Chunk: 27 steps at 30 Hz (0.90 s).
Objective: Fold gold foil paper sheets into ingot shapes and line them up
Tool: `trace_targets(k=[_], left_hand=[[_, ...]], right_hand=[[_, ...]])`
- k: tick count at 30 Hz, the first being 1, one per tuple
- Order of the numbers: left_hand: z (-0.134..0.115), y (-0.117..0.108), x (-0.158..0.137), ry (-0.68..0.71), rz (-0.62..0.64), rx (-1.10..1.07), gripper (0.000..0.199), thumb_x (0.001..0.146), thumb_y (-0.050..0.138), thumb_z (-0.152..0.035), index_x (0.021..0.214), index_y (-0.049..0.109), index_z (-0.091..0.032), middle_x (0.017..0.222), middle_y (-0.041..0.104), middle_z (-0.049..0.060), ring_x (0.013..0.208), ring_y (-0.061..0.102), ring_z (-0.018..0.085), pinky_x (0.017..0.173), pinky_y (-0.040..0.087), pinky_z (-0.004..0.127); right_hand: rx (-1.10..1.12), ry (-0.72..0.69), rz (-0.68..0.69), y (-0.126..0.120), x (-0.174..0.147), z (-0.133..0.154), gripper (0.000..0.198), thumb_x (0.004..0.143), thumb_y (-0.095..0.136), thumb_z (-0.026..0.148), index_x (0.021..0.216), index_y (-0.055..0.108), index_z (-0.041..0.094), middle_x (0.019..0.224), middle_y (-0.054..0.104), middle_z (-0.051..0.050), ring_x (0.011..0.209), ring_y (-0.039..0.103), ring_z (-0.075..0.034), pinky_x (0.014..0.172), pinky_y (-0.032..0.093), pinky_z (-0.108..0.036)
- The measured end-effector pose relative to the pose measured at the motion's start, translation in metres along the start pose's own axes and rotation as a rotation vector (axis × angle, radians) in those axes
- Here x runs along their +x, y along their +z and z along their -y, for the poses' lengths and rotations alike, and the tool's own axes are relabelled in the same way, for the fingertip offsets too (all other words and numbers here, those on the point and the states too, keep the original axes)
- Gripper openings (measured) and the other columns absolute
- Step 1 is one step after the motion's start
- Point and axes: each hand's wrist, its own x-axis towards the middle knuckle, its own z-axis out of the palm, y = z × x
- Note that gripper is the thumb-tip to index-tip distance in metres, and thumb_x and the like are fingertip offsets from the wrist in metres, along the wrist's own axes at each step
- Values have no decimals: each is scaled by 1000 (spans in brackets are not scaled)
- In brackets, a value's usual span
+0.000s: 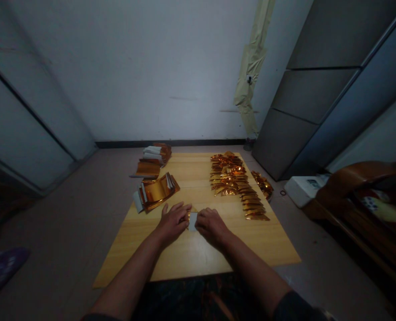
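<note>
A small sheet of foil paper (pixel 192 221) lies on the wooden board in front of me, its pale grey side up and a sliver of gold along the left edge. My left hand (pixel 174 222) holds that left edge, fingers bent over it. Curled on the opposite edge, my right hand (pixel 212 226) pinches the sheet; its fingertips are partly hidden. Left of my hands sits a stack of gold foil sheets (pixel 157 191), curved upward. Folded gold foil pieces (pixel 229 174) lie in overlapping rows at the right.
The wooden board (pixel 184 258) spans the space before me. More foil stacks (pixel 156 154) lie at its far left corner. Beyond its right edge is a container of folded foil (pixel 263 185). A white box (pixel 301 191), wooden seat (pixel 351 187) and grey fridge (pixel 304 98) stand right.
</note>
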Motion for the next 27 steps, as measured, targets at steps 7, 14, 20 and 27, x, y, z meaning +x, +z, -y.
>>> trace_targets(k=[7, 14, 20, 27], left_hand=[[1, 2, 0, 0, 0, -2, 7, 78, 52, -25, 81, 59, -24, 146, 51, -1, 142, 31, 29, 113, 4, 67], [0, 2, 0, 4, -4, 18, 33, 77, 51, -25, 108, 62, -29, 146, 50, 0, 142, 32, 30, 114, 3, 67], [0, 2, -1, 6, -6, 35, 42, 75, 51, -26, 116, 62, -30, 146, 50, 0, 142, 32, 30, 116, 4, 65], [2, 4, -2, 0, -33, 29, 59, 78, 50, -27, 137, 48, -32, 145, 51, 1, 141, 34, 29, 117, 4, 62]], right_hand=[[78, -16, 11, -3, 0, -3, 8, 84, 70, 26, 91, 67, 23, 97, 59, 0, 92, 48, -16, 77, 27, -29], [24, -39, -24, 6, 5, -7, 4, 87, 67, 27, 86, 69, 24, 91, 59, -1, 87, 48, -16, 73, 28, -28], [192, -28, -51, 5, 8, 3, 12, 89, 59, 16, 83, 69, 22, 87, 59, -1, 81, 53, -14, 74, 36, -25], [554, -53, -137, -1, 7, 16, 24, 87, 52, 8, 97, 67, 24, 96, 64, -1, 94, 58, -14, 86, 45, -24]])
